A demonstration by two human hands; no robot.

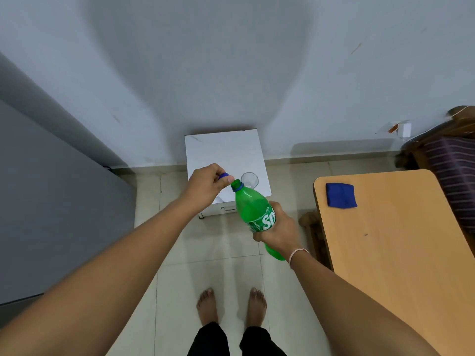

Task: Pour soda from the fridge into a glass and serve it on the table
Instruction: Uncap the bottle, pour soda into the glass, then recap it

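Observation:
My right hand (279,228) grips a green soda bottle (253,205) around its label, tilted with the open neck pointing up and left. Just left of the neck, my left hand (208,182) pinches the blue cap (224,176), which is off the bottle. A clear empty glass (249,179) stands upright on the small white stand (223,150) against the wall, right behind the bottle's mouth. The wooden table (395,253) is at the right.
The grey fridge (51,201) fills the left side, its door closed. A blue cloth (341,195) lies on the table's far left corner. A dark striped seat (452,165) stands behind the table. My bare feet (231,307) are on the tiled floor.

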